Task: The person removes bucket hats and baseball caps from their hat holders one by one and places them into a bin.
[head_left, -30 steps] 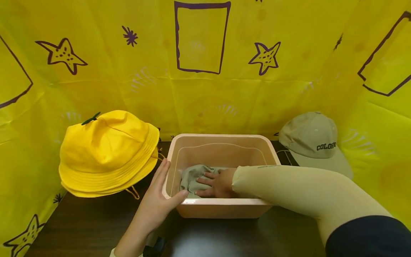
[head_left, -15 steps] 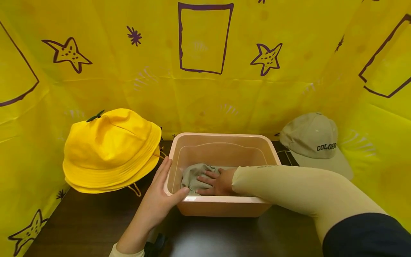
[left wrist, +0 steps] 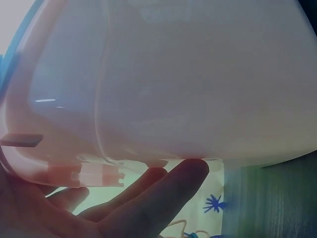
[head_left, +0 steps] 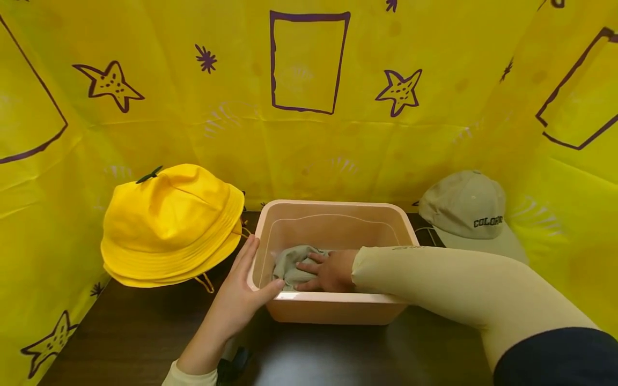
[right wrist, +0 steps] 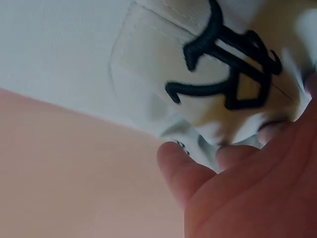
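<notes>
A pink plastic bin (head_left: 333,308) stands on the table. My left hand (head_left: 236,295) steadies its near left corner: the thumb lies on the front rim, and the straight fingers rest along the left side, as the left wrist view also shows. Inside the bin lies a grey-beige baseball cap (head_left: 292,266). My right hand (head_left: 333,272) reaches down onto it, fingers spread and pressing the cloth. Up close in the right wrist view, the cap's fabric (right wrist: 143,64) carries a dark embroidered emblem, and the fingertips touch its edge. The palm and sleeve hide part of the cap.
A stack of yellow bucket hats (head_left: 169,225) with a green sprout on top sits left of the bin. Another beige cap (head_left: 465,206) with dark lettering stands at the back right. A yellow printed sheet (head_left: 309,155) encloses the dark table (head_left: 145,332).
The head view has shifted slightly. My left hand stays at the bin's corner, and my right hand stays pressed on the cap with hardly any movement.
</notes>
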Motion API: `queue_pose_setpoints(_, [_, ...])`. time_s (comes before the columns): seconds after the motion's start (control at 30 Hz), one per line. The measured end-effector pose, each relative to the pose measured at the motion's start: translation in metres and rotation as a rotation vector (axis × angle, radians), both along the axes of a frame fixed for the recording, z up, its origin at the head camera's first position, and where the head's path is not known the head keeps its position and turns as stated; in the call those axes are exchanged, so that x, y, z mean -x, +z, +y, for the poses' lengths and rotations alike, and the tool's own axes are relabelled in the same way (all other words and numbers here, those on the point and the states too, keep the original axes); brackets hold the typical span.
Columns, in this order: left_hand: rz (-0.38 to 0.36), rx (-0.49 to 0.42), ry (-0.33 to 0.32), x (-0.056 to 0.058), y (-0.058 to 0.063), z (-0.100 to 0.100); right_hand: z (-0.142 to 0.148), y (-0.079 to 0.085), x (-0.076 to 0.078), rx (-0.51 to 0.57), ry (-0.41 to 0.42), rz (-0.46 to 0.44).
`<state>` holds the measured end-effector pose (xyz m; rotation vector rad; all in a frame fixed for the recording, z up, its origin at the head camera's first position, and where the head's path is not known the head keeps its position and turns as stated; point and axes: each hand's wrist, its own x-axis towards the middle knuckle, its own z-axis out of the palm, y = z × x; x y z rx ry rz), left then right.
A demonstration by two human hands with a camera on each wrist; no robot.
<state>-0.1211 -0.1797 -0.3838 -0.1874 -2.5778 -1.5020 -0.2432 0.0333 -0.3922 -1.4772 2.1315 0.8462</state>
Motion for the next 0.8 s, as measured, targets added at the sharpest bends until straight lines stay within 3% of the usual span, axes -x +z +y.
queue_pose_setpoints(0.2, [-0.012,0.003,0.002,0.001,-0.001,-0.001,0.004,0.011,-0.003,0.044,-0.049,-0.032])
queue_pose_setpoints(0.33, [-0.018,-0.007,-0.004,0.001,-0.001,0.000,0.010,0.023,-0.007,0.094,-0.001,-0.030])
queue_pose_setpoints(0.53, [-0.023,-0.017,-0.001,0.000,-0.002,0.000,0.015,0.051,-0.009,0.200,0.014,-0.013])
queue_pose_setpoints(0.8, [-0.025,-0.032,-0.013,0.001,-0.001,0.000,0.036,0.092,-0.010,0.425,-0.058,-0.025])
